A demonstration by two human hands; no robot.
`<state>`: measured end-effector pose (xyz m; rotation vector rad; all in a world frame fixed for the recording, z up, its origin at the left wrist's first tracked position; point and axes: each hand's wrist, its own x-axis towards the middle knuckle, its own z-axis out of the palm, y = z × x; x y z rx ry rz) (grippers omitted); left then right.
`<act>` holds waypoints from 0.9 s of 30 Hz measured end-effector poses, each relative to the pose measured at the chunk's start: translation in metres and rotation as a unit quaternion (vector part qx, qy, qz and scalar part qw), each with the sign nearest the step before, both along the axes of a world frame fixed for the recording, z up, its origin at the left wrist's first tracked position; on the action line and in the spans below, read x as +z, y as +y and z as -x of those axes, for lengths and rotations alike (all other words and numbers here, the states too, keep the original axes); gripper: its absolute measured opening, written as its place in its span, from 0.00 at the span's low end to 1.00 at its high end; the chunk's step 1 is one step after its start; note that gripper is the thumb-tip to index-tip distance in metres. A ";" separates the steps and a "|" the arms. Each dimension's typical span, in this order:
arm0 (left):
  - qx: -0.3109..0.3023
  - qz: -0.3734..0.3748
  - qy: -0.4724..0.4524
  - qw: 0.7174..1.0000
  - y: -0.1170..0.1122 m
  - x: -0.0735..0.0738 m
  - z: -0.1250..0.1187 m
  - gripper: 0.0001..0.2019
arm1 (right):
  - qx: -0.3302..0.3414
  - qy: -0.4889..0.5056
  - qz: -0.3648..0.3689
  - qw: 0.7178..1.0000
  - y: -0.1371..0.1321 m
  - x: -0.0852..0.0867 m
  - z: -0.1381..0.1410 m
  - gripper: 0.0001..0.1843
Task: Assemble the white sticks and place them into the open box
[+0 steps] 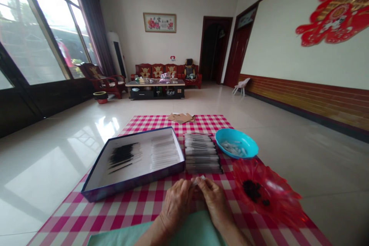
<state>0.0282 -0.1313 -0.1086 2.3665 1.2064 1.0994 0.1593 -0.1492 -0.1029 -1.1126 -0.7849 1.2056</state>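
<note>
My left hand and my right hand sit close together at the bottom centre, fingers pinching a small white piece between them. Its exact form is hidden by my fingers. Just ahead lies a stack of thin, dark-and-white sticks in clear sleeves. To the left is a shallow blue-rimmed box holding black sticks and pale sticks. A blue plastic bowl holds small white pieces. A red dish with a black heap lies near my right hand.
Everything stands on a pink checked cloth spread on a glossy tiled floor. Flattened cardboard lies at its far edge. A green cloth covers my lap. Far back stand a low table, a red sofa and armchair.
</note>
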 end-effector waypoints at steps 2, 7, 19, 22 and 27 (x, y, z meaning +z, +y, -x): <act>-0.017 0.036 -0.024 0.999 0.000 0.005 -0.001 0.12 | -0.004 -0.024 -0.016 1.000 -0.002 0.003 -0.001 0.16; -0.066 0.332 -0.156 0.928 0.007 0.016 -0.003 0.12 | -0.011 -0.065 -0.021 0.998 -0.005 0.004 -0.005 0.19; -0.189 0.607 -0.239 0.734 0.021 0.026 0.009 0.19 | 0.048 -0.002 -0.035 0.998 -0.008 0.005 -0.003 0.17; -0.106 0.408 -0.197 0.885 0.016 0.018 0.001 0.15 | 0.048 0.039 -0.031 0.998 -0.005 0.005 -0.004 0.21; 0.013 0.186 -0.063 0.980 0.006 0.009 -0.005 0.06 | 0.027 0.014 -0.012 0.999 0.002 -0.001 -0.003 0.21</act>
